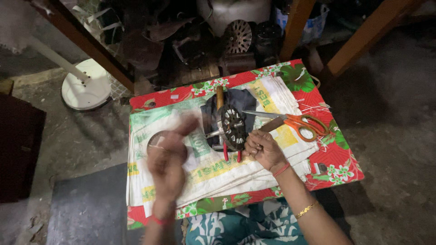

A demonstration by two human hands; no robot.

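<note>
On a low table (334, 165) spread with woven sacks (213, 174), right hand (263, 149) clamped on motor stator (234, 127) to steady it, left hand (167, 161) blurred, grip unclear.

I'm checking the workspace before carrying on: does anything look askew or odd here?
The orange-handled scissors lie open, blades toward the motor part that the right hand touches. The left hand is blurred, so its grip is unclear.
</note>
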